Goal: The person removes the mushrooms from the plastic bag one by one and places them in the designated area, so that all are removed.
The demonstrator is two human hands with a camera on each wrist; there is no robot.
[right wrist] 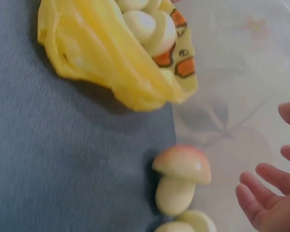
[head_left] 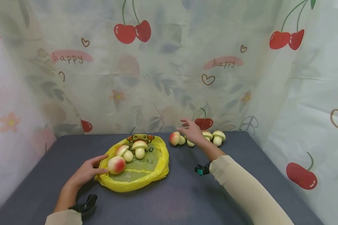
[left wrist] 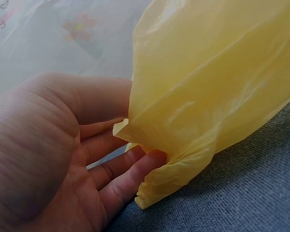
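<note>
A yellow plastic bag (head_left: 160, 175) lies on the table with its mouth spread wide. Three toy mushrooms, one a red-capped mushroom (head_left: 116, 165), are inside it. My left hand (head_left: 85, 172) holds the bag's left rim; in the left wrist view the fingers bend against the yellow plastic (left wrist: 203, 87) and the thumb tip is hidden behind it. My right hand (head_left: 192, 132) is raised over the row at the table's back, fingers spread, holding nothing. Below it, in the right wrist view, lies a mushroom with a reddish cap (right wrist: 181, 166).
Several mushrooms line the back edge, among them a pale mushroom (head_left: 218, 138) at the right end; my right hand hides part of the row. A patterned curtain (head_left: 163, 62) hangs close behind the dark table (head_left: 174, 203) and along both sides.
</note>
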